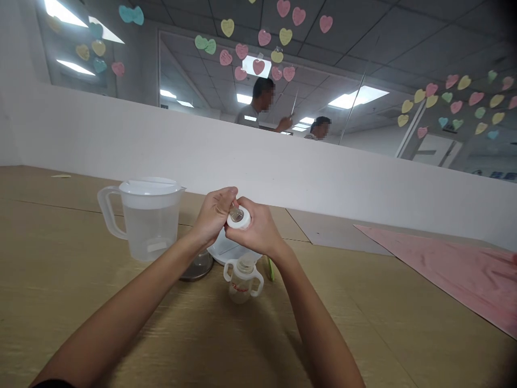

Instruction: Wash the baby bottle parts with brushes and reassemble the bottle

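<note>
Both of my hands are raised together above the table. My right hand (254,229) cups a white screw collar of a baby bottle (238,218), and my left hand (212,215) grips its top, pinching a clear part in its opening. Below them stands a clear two-handled baby bottle (243,281) without its collar. A white piece (228,249) lies behind the bottle, partly hidden by my hands. Left of my hands is a plastic measuring jug (147,226) holding water, with a round glass lid (197,268) partly behind my left forearm.
A small green object (270,268) lies beside the bottle. A pink sheet (440,272) covers the table's right side. A white partition (161,134) bounds the wooden table (60,242) at the back; beyond its glass, with paper hearts, stand two people (260,102).
</note>
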### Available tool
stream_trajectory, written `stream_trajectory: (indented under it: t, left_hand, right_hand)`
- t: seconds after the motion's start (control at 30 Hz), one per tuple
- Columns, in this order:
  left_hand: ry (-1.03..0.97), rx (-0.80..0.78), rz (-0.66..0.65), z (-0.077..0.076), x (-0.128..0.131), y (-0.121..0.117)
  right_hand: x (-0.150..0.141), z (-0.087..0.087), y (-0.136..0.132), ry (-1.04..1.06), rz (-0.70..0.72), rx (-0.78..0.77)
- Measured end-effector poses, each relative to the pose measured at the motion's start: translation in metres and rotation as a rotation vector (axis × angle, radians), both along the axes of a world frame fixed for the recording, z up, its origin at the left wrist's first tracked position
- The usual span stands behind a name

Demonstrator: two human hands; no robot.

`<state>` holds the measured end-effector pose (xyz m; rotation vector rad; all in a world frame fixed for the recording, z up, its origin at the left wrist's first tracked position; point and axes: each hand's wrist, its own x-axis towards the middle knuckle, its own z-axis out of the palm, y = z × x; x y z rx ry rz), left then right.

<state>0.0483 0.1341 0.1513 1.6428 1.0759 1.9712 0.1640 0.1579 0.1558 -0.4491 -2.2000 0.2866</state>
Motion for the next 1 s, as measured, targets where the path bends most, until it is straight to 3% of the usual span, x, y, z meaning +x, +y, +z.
stream_trajectory:
  t: [0.23,0.43,0.53,0.63,0.7,0.8,0.9,1.0]
  left_hand:
    - [0.514,0.532,0.419,0.007,0.003,-0.021]
    - [0.821,0.803,0.656,0.001,0.007,-0.031]
    - [0.899,0.839,0.720,0.001,0.006,-0.029]
    - [0.827,0.662,0.685,-0.003,0.002,-0.011]
    - [0.733,0.437,0.593,-0.015,-0.003,0.006]
    - [0.577,0.138,0.357,-0.048,-0.012,0.023]
    - [0.435,0.071,0.278,-0.091,-0.017,0.019]
    - [0.566,0.071,0.179,-0.130,-0.017,0.003]
  right_hand:
    - [-0.003,-0.011,0.010,0.075,-0.025,0.168]
    - [0.001,-0.016,0.025,0.082,0.003,0.273]
    - [0.000,-0.019,0.031,0.070,-0.043,0.278]
    - [-0.005,-0.027,0.038,0.035,-0.179,0.201]
    - [-0.006,-0.038,0.045,-0.005,-0.258,0.155]
    - [0.003,-0.057,0.054,-0.059,-0.350,0.082]
    - [0.025,-0.076,0.057,0.050,-0.381,-0.095]
    - [0.043,-0.090,0.049,0.300,-0.257,-0.384]
